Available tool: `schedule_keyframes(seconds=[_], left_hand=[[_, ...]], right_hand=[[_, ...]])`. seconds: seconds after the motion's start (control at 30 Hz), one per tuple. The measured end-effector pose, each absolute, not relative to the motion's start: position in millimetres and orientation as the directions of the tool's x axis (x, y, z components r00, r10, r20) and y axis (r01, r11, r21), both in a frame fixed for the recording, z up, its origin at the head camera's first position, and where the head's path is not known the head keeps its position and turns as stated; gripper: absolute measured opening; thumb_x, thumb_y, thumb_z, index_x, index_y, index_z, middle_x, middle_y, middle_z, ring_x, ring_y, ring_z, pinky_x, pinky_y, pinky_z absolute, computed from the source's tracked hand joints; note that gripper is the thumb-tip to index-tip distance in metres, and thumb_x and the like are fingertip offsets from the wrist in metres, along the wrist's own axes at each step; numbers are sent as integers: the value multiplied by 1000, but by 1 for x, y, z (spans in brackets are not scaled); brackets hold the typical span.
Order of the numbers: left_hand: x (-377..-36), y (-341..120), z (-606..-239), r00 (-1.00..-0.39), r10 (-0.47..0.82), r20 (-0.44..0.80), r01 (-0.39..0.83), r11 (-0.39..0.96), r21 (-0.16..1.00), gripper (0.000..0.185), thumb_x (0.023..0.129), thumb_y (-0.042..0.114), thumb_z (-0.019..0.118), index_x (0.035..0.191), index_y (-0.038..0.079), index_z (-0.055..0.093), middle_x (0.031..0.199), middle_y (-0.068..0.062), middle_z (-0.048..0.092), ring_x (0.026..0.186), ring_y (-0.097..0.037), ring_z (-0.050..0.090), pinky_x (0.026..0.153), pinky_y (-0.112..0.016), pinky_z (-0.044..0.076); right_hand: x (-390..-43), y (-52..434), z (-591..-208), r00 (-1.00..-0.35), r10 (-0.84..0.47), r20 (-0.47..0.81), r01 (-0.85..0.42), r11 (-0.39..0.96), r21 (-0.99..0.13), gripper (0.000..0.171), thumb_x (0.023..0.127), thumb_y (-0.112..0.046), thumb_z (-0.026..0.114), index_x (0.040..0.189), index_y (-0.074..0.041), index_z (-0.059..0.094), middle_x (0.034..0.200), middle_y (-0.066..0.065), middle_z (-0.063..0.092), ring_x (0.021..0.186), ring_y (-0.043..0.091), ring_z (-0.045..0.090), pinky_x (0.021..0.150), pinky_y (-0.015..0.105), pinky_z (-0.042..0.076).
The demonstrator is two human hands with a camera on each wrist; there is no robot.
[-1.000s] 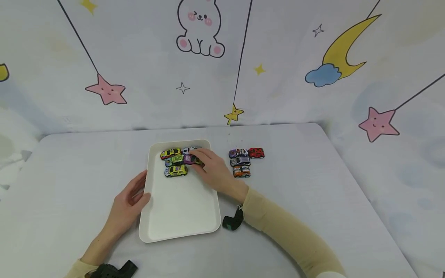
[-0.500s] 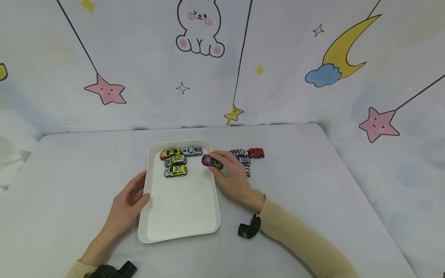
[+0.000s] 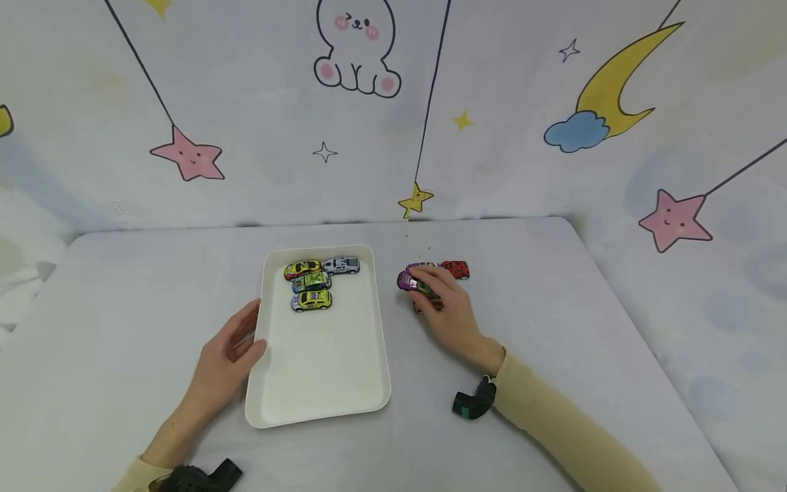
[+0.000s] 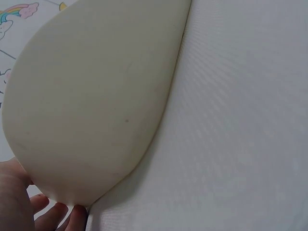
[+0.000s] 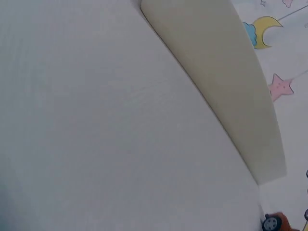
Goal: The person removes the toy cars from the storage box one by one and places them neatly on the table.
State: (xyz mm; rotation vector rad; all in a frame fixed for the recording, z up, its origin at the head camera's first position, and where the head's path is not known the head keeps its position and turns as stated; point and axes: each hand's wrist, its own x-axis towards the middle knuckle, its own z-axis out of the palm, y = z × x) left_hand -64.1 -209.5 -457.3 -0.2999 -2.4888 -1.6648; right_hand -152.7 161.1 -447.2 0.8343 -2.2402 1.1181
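left hand (image 3: 224, 355): rests on the tray's left edge, thumb over the rim, fingers loosely curved against it; same spot as a second ago, just steadying.
tray (image 3: 320, 383): white, flat on the table (image 3: 123, 307), not shifted since then; its near part is bare.
cars in tray: four now, bunched at the far end, two yellow ones (image 3: 311, 300), a green one (image 3: 311, 281) and a grey one (image 3: 341, 265); a second ago the purple one sat among them.
purple car (image 3: 410, 281): pinched in the right hand's fingertips, out of the tray, right of its rim and low over the table beside the outer group; half a second ago it was only crossing the rim.
right hand (image 3: 447, 316): fingers curled round the purple car, knuckles over the outer group; it has travelled rightward from the tray.
outer cars: red one (image 3: 456, 269) plain to see, the others mostly hidden under the hand.
meaning: looks to me like the cars are being emptied out of the tray one by one, four left inside.
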Motion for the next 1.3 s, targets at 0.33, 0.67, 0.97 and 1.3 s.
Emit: schedule_keyframes(seconds=[0.33, 0.67, 0.97, 1.3], left_hand=[[-67, -209, -458, -970, 98, 223, 244, 377, 894, 63, 96, 0, 61, 154, 6, 36, 151, -25, 43, 127, 13, 44, 97, -4, 43], [-68, -209, -459, -970, 101, 219, 241, 379, 893, 63, 97, 1, 61, 154, 6, 36, 152, -24, 43, 126, 13, 44, 96, -4, 43], [-66, -210, -459, -972, 94, 216, 236, 393, 889, 64, 96, 1, 62, 155, 9, 36, 152, -24, 43, 124, 15, 44, 95, -2, 42], [-65, -211, -459, -974, 89, 210, 228, 390, 892, 64, 96, 1, 62, 155, 10, 36, 152, -23, 44, 125, 14, 44, 95, -2, 42]], right_hand=[[-161, 208, -455, -704, -303, 642, -685, 526, -504, 41, 85, 3, 75, 125, 0, 67, 123, 16, 63, 110, 26, 61, 88, 19, 47], [-167, 240, -459, -709, -328, 625, -671, 586, -454, 41, 81, 10, 76, 120, 2, 68, 119, 17, 64, 107, 29, 62, 95, 16, 45], [-168, 243, -463, -735, -299, 608, -637, 612, -469, 38, 83, 6, 75, 121, 1, 68, 119, 16, 65, 111, 31, 61, 98, 29, 49], [-168, 242, -464, -722, -335, 605, -646, 640, -416, 38, 80, 11, 76, 116, 2, 70, 117, 17, 66, 110, 32, 59, 96, 40, 49]])
